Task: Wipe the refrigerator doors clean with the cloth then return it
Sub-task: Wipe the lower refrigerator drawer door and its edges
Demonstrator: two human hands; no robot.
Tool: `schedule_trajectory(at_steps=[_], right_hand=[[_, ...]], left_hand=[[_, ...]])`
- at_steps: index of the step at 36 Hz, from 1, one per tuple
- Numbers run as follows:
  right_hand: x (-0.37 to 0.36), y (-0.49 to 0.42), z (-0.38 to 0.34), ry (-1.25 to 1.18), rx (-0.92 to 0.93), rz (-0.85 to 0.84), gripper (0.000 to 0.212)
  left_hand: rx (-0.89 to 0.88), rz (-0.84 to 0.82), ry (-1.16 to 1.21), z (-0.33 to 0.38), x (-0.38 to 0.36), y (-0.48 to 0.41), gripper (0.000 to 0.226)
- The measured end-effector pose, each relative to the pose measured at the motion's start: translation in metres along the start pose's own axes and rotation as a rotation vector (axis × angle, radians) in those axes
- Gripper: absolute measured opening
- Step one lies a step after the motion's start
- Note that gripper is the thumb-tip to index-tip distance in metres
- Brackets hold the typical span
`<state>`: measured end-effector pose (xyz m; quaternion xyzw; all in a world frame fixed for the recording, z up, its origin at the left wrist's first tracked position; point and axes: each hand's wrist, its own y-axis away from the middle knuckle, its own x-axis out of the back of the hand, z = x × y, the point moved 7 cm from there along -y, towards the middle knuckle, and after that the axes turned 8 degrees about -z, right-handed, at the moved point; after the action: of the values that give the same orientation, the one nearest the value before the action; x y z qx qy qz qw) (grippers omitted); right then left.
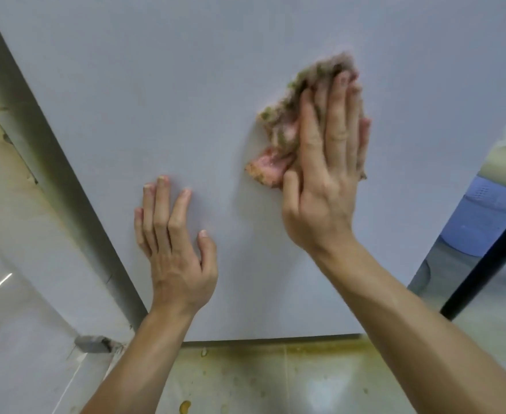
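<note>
Right now my right hand [326, 174] lies flat on the cloth [278, 138], fingers straight and together, pressing it against the refrigerator door [186, 85] rather than gripping it. The cloth is pink and greenish, bunched, and blurred at its top edge. It sticks out to the left of my fingers and past their tips, and its long axis runs up the door much as my fingers do. My left hand [171, 243] is open too, its fingers spread and touching the bare door. It sits lower and to the left, well apart from the cloth and holding nothing. So the cloth belongs to the right hand alone, and I judge the next stroke is that hand's to make, most likely across the wide panel to the left and above. Below both wrists the door's bottom edge meets a stained floor [275, 377]. A blue bin [478, 216] stands off to the right.
</note>
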<state>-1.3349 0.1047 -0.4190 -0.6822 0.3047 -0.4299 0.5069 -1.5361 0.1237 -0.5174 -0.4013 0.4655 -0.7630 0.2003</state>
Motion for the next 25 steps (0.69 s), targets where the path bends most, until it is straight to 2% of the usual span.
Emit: schedule_trajectory(at_steps=[4, 8, 11, 14, 17, 21, 23, 25], right_hand=[[-0.030, 0.066, -0.007, 0.019, 0.268, -0.172, 0.053], [-0.045, 0.169, 0.020, 0.111, 0.524, -0.513, 0.058], [-0.036, 0.221, 0.052, 0.211, 0.584, -0.695, 0.068], [-0.023, 0.222, 0.062, 0.234, 0.598, -0.748, 0.072], [-0.005, 0.185, 0.069, 0.256, 0.459, -0.622, 0.077], [0.043, 0.099, 0.099, 0.159, 0.029, -0.267, 0.056], [0.062, 0.054, 0.113, 0.019, -0.148, -0.098, 0.059], [0.074, 0.024, 0.118, -0.091, -0.230, 0.067, 0.069]], left_hand=[[-0.007, 0.016, 0.024, -0.003, -0.002, -0.001, 0.068], [-0.019, 0.027, 0.036, -0.002, -0.005, 0.000, 0.065], [-0.021, 0.037, 0.039, 0.001, -0.007, 0.001, 0.064], [-0.051, 0.019, 0.027, 0.009, -0.012, 0.004, 0.065], [-0.100, 0.010, 0.011, 0.021, -0.018, 0.008, 0.066], [-0.141, -0.032, -0.010, 0.033, -0.026, 0.011, 0.068], [-0.139, -0.035, -0.034, 0.036, -0.029, 0.010, 0.069], [-0.127, -0.029, -0.044, 0.037, -0.030, 0.010, 0.071]])
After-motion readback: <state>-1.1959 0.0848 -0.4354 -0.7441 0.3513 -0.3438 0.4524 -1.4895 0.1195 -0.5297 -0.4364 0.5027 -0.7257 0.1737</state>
